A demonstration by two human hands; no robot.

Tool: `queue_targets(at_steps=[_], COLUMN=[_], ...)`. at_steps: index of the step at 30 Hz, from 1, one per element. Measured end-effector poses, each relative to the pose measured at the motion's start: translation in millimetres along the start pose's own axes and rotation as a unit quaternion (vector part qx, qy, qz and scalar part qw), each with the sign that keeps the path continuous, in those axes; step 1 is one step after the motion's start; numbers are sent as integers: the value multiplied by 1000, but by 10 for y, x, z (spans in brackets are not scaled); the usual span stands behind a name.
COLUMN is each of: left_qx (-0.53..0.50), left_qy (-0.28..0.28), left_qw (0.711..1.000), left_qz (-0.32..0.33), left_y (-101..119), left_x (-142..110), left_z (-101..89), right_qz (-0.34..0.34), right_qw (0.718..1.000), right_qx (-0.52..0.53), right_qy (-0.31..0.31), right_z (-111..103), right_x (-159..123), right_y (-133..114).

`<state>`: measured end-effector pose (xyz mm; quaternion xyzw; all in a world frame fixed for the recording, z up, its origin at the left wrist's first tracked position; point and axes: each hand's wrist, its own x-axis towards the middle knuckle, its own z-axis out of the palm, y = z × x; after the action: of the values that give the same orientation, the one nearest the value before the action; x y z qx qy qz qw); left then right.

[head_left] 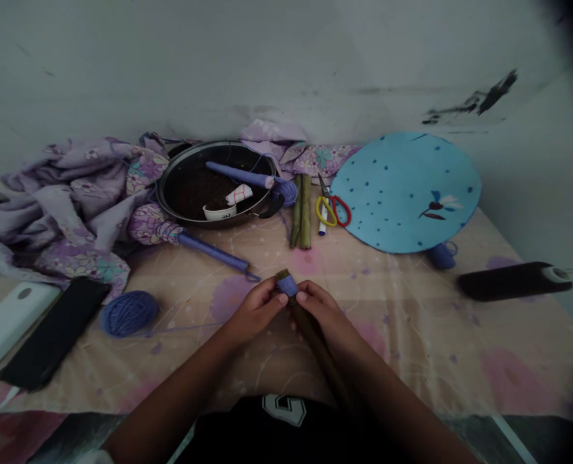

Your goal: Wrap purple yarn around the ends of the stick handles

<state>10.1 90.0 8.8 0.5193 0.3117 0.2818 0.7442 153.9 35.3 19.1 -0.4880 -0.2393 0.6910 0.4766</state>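
Observation:
My left hand (256, 312) and my right hand (320, 316) meet at the middle of the table, both gripping a brown wooden stick (318, 345). Its far end is wrapped in blue yarn (287, 285), pinched between my fingers and thumbs. The stick's lower part slants down towards my body, partly hidden by my right forearm. A ball of blue yarn (129, 314) lies left of my left hand, and a thin strand runs from it towards my hands. A purple yarn-wrapped rod (213, 252) lies just beyond them.
A dark pan (180, 209) of soil stands at the back, beside crumpled floral cloth (73, 212). Two green bamboo pieces (300, 212), red-and-yellow scissors (333, 209) and a round blue dotted sheet (407, 192) lie right of it. A black phone (54, 334) sits at the left; a dark roller (513, 281) sits at the right.

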Motion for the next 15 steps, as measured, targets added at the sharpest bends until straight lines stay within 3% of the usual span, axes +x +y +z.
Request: queue_targets(at_steps=[4,7,10,15], left_qx=[37,-14,-79,-97], left_qy=[72,39,-8,-10], left_qw=[997,999,997,995], left_qz=[2,-10,-10,-10], left_y=[17,20,0,-46], left_x=[30,24,-6,-40], left_z=[-17,-12,-1,-9], right_qz=[-54,-30,-10,-11], right_qw=[998,999,998,995], right_qx=[-30,-4,45,72], right_qy=[32,15,-39,-75], right_z=[-9,-11,-12,-25], right_x=[-2,-6,-5,17], right_y=[-12,-7,20,72])
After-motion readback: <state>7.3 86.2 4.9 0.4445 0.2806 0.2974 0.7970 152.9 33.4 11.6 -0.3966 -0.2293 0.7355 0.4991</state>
